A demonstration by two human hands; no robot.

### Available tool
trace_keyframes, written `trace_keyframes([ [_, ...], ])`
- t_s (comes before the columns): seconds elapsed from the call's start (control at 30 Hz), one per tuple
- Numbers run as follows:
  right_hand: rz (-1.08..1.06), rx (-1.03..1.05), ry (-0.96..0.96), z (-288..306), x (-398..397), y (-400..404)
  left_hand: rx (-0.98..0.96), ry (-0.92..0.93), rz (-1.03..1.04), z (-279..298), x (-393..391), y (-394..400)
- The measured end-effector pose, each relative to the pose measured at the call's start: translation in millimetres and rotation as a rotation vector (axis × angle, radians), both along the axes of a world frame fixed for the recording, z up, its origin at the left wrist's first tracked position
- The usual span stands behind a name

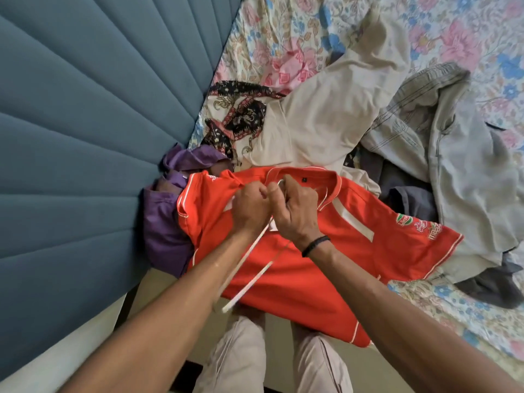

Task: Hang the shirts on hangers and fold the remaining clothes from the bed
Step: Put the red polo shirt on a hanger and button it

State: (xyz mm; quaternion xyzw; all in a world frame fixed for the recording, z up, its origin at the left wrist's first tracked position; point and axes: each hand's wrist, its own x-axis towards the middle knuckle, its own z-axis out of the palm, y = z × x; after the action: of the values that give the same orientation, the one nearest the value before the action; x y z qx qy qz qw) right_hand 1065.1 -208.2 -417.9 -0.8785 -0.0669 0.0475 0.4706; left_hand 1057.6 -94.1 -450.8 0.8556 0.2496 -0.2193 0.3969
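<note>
A red polo shirt [312,268] with white trim lies spread on the bed's near edge, its collar pointing away from me. A white hanger [249,275] sits on top of it, its hook up at the collar opening and its lower bar slanting toward me. My left hand [249,207] pinches the shirt fabric at the collar's left side. My right hand [297,211], with a black band on its wrist, grips the hanger just below its hook.
Behind the red shirt lie a purple garment [164,222], a batik-patterned cloth [241,117], a beige shirt [326,117], a grey striped shirt [453,154] and a dark garment [408,199]. The floral bedsheet [467,38] spreads beyond. A padded blue headboard [85,137] rises at left.
</note>
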Motion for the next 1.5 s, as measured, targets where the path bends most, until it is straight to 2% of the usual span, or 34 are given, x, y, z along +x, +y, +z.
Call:
trace_keyframes([
  [0.07,-0.100,-0.025,0.023,-15.7,11.6,-2.5,0.149,-0.013,-0.056,-11.5,-1.9,7.6],
  [0.23,-0.104,-0.046,-0.007,-38.7,39.0,0.3,0.215,-0.107,-0.226,-29.6,-6.7,16.8],
  [0.33,-0.149,-0.048,-0.041,-40.5,51.0,6.6,0.219,-0.204,-0.227,-39.5,-6.0,15.3],
  [0.43,-0.221,-0.178,-0.069,-46.1,59.9,1.9,0.158,-0.323,-0.150,-36.6,-10.1,18.5],
  [0.63,-0.336,-0.405,0.091,-59.1,72.9,-51.0,-0.086,-0.331,0.027,-35.3,-12.1,37.5],
  [0.73,-0.195,-0.476,0.046,-60.1,79.1,-69.4,-0.277,-0.260,0.116,-31.6,-6.7,41.2],
  [0.87,-0.027,-0.402,0.117,-49.4,91.6,-82.2,-0.360,-0.112,0.153,-34.6,0.1,56.3],
  [0.93,0.147,-0.294,0.223,-41.1,101.7,-91.1,-0.344,-0.094,0.154,-34.1,0.9,60.4],
  [1.03,0.497,-0.288,0.279,-29.4,118.9,-111.0,-0.126,-0.132,0.083,-29.6,-1.3,59.9],
  [1.1,0.655,-0.398,0.167,-31.9,129.5,-128.0,-0.008,-0.168,0.031,-24.1,-2.5,57.5],
  [1.17,0.814,-0.523,-0.021,-36.7,137.3,-142.9,0.034,-0.203,-0.005,-17.2,-2.8,54.7],
  [1.23,0.956,-0.566,-0.160,-38.1,141.2,-151.9,0.092,-0.236,-0.044,-9.3,-2.0,49.8],
  [1.37,1.192,-0.538,-0.271,-25.4,146.8,-150.5,0.245,-0.249,-0.016,4.3,-3.0,43.2],
  [1.5,1.337,-0.526,-0.345,-8.8,139.7,-159.0,0.283,-0.208,0.021,7.6,6.9,46.2],
])
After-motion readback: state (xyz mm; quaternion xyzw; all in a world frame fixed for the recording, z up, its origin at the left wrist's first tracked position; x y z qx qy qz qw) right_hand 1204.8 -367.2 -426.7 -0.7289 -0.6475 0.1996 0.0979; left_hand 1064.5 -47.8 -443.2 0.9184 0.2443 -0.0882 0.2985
